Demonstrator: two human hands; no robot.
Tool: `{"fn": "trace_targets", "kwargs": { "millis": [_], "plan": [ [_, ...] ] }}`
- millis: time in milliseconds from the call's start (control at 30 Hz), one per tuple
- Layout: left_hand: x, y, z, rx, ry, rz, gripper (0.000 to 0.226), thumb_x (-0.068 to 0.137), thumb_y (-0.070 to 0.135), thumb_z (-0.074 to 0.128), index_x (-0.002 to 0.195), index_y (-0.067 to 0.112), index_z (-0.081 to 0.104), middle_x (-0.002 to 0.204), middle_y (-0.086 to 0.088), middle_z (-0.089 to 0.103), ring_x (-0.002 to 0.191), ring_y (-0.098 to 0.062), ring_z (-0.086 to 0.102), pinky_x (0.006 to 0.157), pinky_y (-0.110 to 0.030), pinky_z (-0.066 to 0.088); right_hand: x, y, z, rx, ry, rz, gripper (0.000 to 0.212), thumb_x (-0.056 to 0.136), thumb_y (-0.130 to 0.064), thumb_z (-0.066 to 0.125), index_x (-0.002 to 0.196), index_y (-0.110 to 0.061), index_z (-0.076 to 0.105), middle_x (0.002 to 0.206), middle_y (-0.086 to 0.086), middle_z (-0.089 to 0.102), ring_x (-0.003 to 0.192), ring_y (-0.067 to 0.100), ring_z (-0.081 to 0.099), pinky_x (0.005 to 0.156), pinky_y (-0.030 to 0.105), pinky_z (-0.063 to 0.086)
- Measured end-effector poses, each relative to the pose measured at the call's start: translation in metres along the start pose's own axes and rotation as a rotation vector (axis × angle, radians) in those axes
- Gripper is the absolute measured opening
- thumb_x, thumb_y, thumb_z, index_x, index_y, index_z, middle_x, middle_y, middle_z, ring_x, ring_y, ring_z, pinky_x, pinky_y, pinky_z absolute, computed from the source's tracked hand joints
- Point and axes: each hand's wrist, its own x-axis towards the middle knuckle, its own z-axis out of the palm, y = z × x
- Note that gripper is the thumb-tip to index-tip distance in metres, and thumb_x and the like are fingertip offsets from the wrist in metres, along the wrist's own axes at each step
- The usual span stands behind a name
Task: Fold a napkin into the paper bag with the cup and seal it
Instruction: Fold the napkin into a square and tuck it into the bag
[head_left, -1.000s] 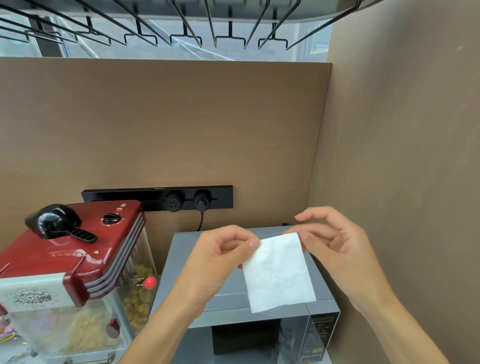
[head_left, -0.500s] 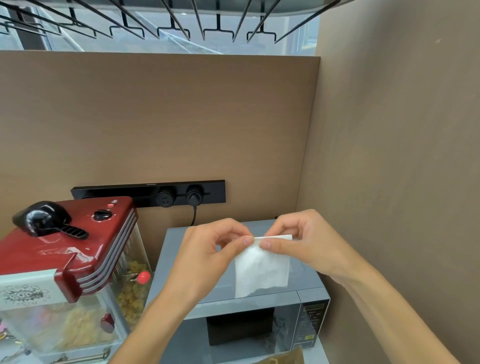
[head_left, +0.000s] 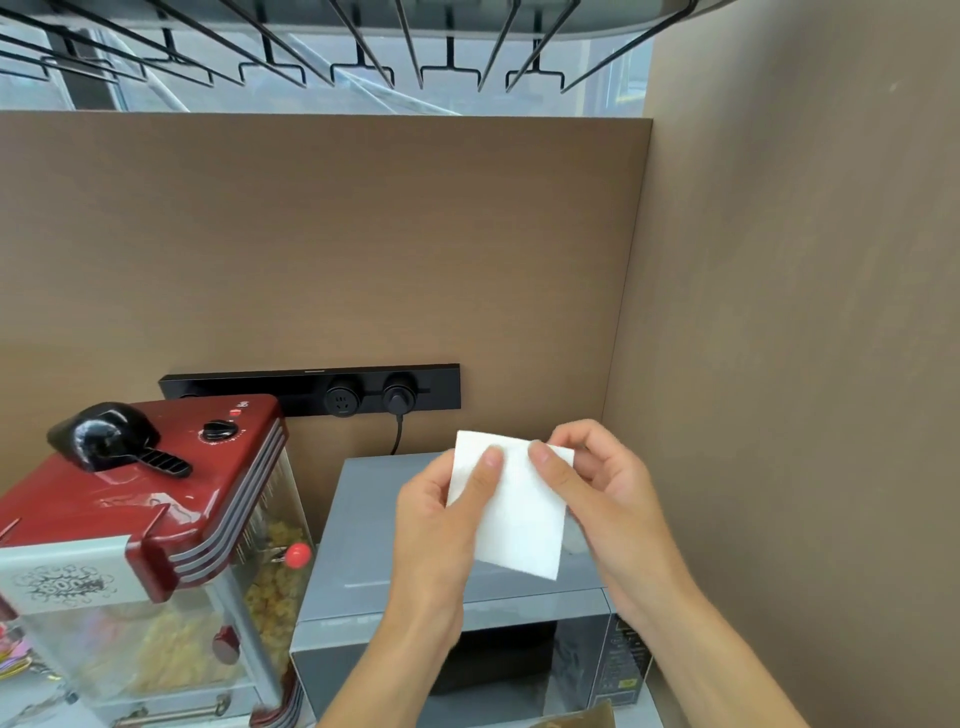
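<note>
Not much here can really be read. The popcorn machine (head_left: 150, 525) has a burst-shaped printed emblem on its pale front panel, its lettering too blurred to make out. The microwave (head_left: 457, 613) carries small print on its control panel at the right, also illegible.

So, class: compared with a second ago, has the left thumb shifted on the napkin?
Yes. The left hand thumb now presses the napkin face above the microwave, not its edge.
</note>
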Motion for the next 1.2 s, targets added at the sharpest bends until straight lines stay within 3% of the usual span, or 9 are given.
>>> {"fn": "trace_targets", "kwargs": {
  "millis": [100,167,300,567,667,800,967,1067,1200],
  "plan": [
    [-0.001,-0.004,0.014,-0.021,0.103,0.070,0.021,0.095,0.032,0.066,0.088,0.014,0.074,0.079,-0.013,0.073,0.071,-0.014,0.067,0.059,-0.028,0.056,-0.004,0.010,0.012,0.138,0.049,0.130,0.030,0.084,-0.039,0.078,0.100,-0.015,0.070,0.099,0.008,0.078,0.092,0.024,0.073,0.077,0.039,0.059],
    [-0.003,-0.009,0.021,0.053,0.167,0.126,0.019,0.098,0.029,0.062,0.085,0.021,0.073,0.075,-0.004,0.073,0.068,-0.009,0.068,0.057,-0.024,0.055,-0.005,0.013,0.019,0.146,0.070,0.165,0.031,0.082,-0.047,0.075,0.101,-0.024,0.076,0.101,0.005,0.079,0.095,0.020,0.075,0.075,0.033,0.061],
    [-0.005,-0.014,0.029,0.165,0.248,0.216,0.022,0.097,0.033,0.062,0.077,0.024,0.065,0.065,0.006,0.066,0.058,-0.002,0.059,0.050,-0.018,0.049,-0.003,0.017,0.028,0.075,0.191,0.074,0.018,0.084,-0.046,0.072,0.089,-0.029,0.077,0.086,-0.002,0.080,0.082,0.013,0.076,0.063,0.022,0.058],
    [0.000,-0.012,0.024,0.304,0.341,0.313,0.044,0.092,0.053,0.050,0.068,0.016,0.053,0.059,-0.006,0.055,0.048,-0.009,0.046,0.044,-0.031,0.040,0.001,0.025,0.037,-0.151,0.349,-0.169,0.039,0.087,-0.049,0.067,0.073,-0.014,0.063,0.063,0.004,0.064,0.057,0.009,0.057,0.048,0.035,0.050],
    [0.002,-0.011,0.021,0.332,0.347,0.335,0.043,0.095,0.049,0.049,0.069,0.016,0.057,0.058,-0.006,0.055,0.049,-0.004,0.044,0.044,-0.027,0.038,0.000,0.028,0.037,-0.259,0.388,-0.225,0.045,0.093,-0.043,0.064,0.064,-0.010,0.052,0.054,0.009,0.051,0.049,0.014,0.043,0.042,0.040,0.039],
    [-0.001,-0.009,0.018,0.321,0.347,0.355,0.046,0.094,0.047,0.051,0.073,0.008,0.063,0.065,-0.020,0.057,0.055,-0.009,0.044,0.046,-0.034,0.039,-0.001,0.030,0.034,-0.330,0.416,-0.312,0.046,0.098,-0.034,0.061,0.058,-0.018,0.046,0.044,-0.006,0.039,0.042,0.007,0.032,0.037,0.027,0.029],
    [-0.006,-0.009,0.015,0.280,0.347,0.338,0.051,0.099,0.039,0.055,0.068,-0.002,0.056,0.061,-0.024,0.044,0.055,-0.008,0.033,0.047,-0.024,0.028,-0.005,0.032,0.035,-0.379,0.426,-0.337,0.039,0.097,-0.038,0.054,0.066,-0.015,0.058,0.047,0.003,0.045,0.044,0.011,0.034,0.039,0.032,0.032],
    [-0.009,-0.009,0.016,0.264,0.317,0.328,0.053,0.100,0.039,0.055,0.070,-0.006,0.055,0.063,-0.027,0.043,0.056,-0.013,0.033,0.049,-0.028,0.029,-0.007,0.032,0.035,-0.361,0.463,-0.305,0.043,0.101,-0.036,0.048,0.061,-0.022,0.046,0.048,-0.009,0.039,0.045,0.007,0.032,0.043,0.021,0.028],
    [-0.008,-0.008,0.006,0.248,0.208,0.290,0.052,0.098,0.038,0.058,0.073,-0.007,0.055,0.066,-0.028,0.048,0.059,-0.017,0.039,0.053,-0.030,0.031,-0.009,0.031,0.022,-0.381,0.497,-0.215,0.055,0.101,-0.053,0.038,0.061,-0.016,0.035,0.050,-0.006,0.033,0.049,0.010,0.030,0.047,0.032,0.032]
  ]
}}
